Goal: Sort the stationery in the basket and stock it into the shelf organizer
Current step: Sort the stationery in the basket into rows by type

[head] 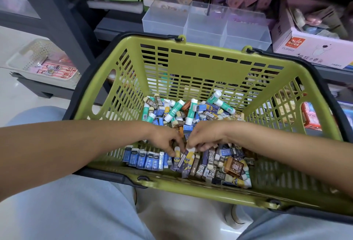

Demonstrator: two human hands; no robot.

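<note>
Green plastic basket (191, 56) is holding loose erasers and glue sticks (176, 109); both hands are reaching in, the left hand (164, 140) and right hand (204, 138) each pinching a yellow-and-purple eraser (188, 158) beside a row of blue erasers (145, 159). Clear shelf organizer (206, 24) is standing behind the basket.

Erasers (188, 136) beneath both hands (labels blurred, unreadable)

The person's 2 forearms are bare, with no sleeves, watch or rings showing on the left hand (164, 140) or right hand (207, 137). Pale blue trousers (66, 211) cover both legs.
</note>
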